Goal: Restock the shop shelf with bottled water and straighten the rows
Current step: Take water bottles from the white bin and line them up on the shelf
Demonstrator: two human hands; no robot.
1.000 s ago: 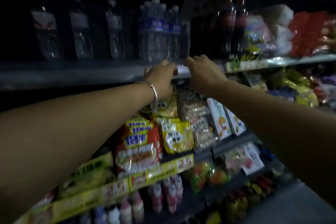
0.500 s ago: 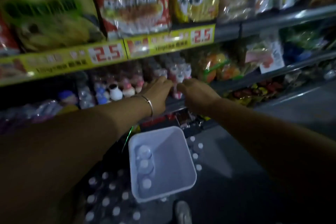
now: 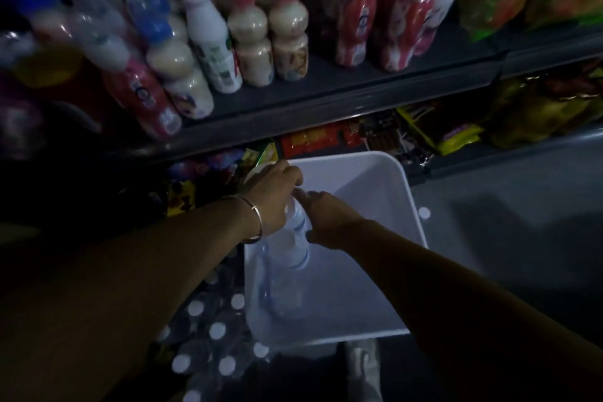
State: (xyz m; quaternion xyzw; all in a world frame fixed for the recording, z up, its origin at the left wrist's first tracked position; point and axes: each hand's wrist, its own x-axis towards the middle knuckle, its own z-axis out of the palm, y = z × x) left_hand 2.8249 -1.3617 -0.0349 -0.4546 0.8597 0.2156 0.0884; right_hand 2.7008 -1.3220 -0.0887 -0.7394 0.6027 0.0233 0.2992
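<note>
A white plastic bin (image 3: 385, 179) stands on the floor below the shelves. Clear water bottles (image 3: 295, 232) stand along its left side, and one more (image 3: 284, 300) is nearer to me. My left hand (image 3: 272, 197), with a bangle on the wrist, is closed over the top of the far bottle. From the right, my right hand (image 3: 328, 220) grips the same bottle's neck and shoulder. Whether each hand holds a separate bottle is hard to tell in the dim light.
A wrapped pack of water bottles with white caps (image 3: 208, 336) lies on the floor left of the bin. Above, a dark shelf (image 3: 326, 98) carries rows of milk drink bottles (image 3: 212, 42). Snack packets (image 3: 453, 134) fill the lowest shelf. My shoe (image 3: 362, 365) is behind the bin.
My view has dropped from the top water shelf to the floor. Both hands came down from the shelf edge into the white bin and closed on a water bottle.
</note>
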